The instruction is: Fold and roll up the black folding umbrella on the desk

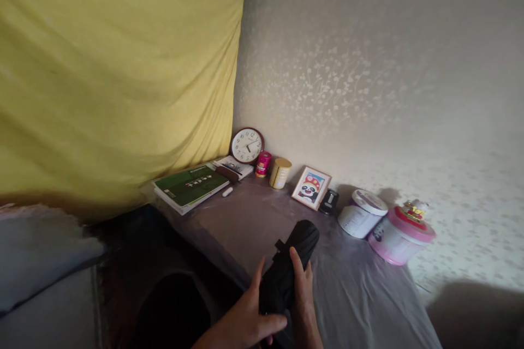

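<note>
Umbrella [303, 242], black and folded, is held on the near side of the panda picture frame [311, 188]. The left hand [249, 317] spreads its fingers around the lower end; the right hand [303, 293] presses its fingers against the side.

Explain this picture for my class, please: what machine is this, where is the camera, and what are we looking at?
There is no machine here, just a person's bare hands. The single camera is worn on the head, looking forward and down. The left hand and right hand hold what looks like a folded black umbrella. Beyond them, the cloth-covered surface bears a green book, a round clock, a pink can, a tan canister, a framed panda picture, a white tub and a pink tub.
</note>
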